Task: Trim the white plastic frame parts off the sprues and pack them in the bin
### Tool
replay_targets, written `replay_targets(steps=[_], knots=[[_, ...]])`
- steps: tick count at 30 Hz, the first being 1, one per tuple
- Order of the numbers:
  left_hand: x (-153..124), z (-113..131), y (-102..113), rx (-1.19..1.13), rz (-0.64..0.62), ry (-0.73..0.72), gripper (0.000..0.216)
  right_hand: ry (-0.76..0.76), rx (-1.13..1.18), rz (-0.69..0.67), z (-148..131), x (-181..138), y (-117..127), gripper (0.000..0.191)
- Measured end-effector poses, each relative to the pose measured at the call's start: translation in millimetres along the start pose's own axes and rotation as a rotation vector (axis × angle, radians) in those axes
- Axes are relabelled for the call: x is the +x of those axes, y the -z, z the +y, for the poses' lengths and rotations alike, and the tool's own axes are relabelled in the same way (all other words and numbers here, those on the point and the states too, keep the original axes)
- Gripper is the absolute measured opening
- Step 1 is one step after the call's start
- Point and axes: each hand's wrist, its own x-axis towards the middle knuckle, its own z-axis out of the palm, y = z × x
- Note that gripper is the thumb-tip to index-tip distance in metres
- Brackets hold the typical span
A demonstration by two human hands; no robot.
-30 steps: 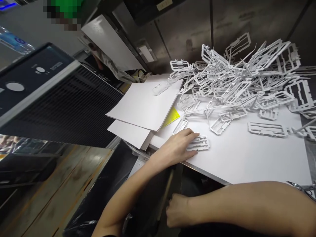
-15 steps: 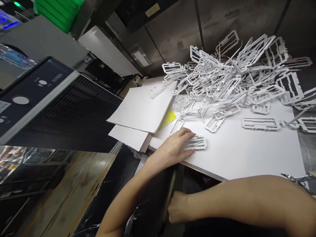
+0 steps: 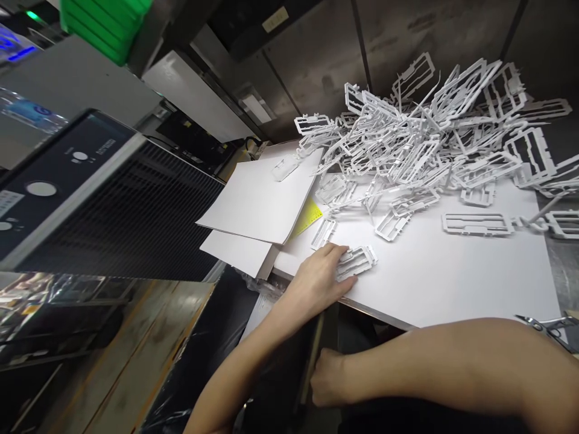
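My left hand [image 3: 319,276] lies at the near edge of the white-covered table, thumb and fingers closed around the left end of a small stack of white plastic frames [image 3: 359,261]. The stack sits at a slight slant on the surface. Below the table edge, my right hand [image 3: 329,377] is a closed fist beside a dark upright edge; whatever its fingers hold is hidden. Just beyond my left hand lies another slotted white frame [image 3: 324,234], and a large tangled heap of such frames on sprues [image 3: 407,141] fills the back of the table.
White sheets [image 3: 257,205] and a yellow ruler [image 3: 308,216] lie left of the heap. Metal nippers [image 3: 545,327] rest at the right, near my right forearm. A black machine with a ribbed panel [image 3: 131,211] stands at the left, under a green bin [image 3: 106,24].
The stack of frames has turned a little, its right end now tipped farther from me. My left hand has shifted slightly left and nearer. My right hand stays nearly in place.
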Motion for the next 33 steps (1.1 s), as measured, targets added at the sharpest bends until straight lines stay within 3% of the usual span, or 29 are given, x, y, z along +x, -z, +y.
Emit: replay_targets(steps=[5, 11, 18, 26, 33], knots=[[0.7, 6.1, 0.3, 0.038, 0.018, 0.017, 0.041, -0.011, 0.010, 0.033, -0.3, 0.5, -4.3, 0.024], [4.2, 12.6, 3.5, 0.030, 0.043, 0.018, 0.045, -0.030, 0.018, 0.074, 0.7, -0.7, -5.9, 0.032], [13.1, 22.3, 11.6, 0.083, -0.096, -0.042, 0.039, -0.006, -0.145, 0.075, 1.8, -12.1, -7.5, 0.008], [11.0, 19.6, 1.9, 0.129, -0.003, -0.104, 0.031, -0.006, -0.194, 0.075, 14.5, -9.0, -19.5, 0.017], [11.4, 21.9, 5.2, 0.109, -0.041, -0.123, 0.038, -0.026, -0.148, 0.038, 18.8, -15.1, -15.5, 0.019]])
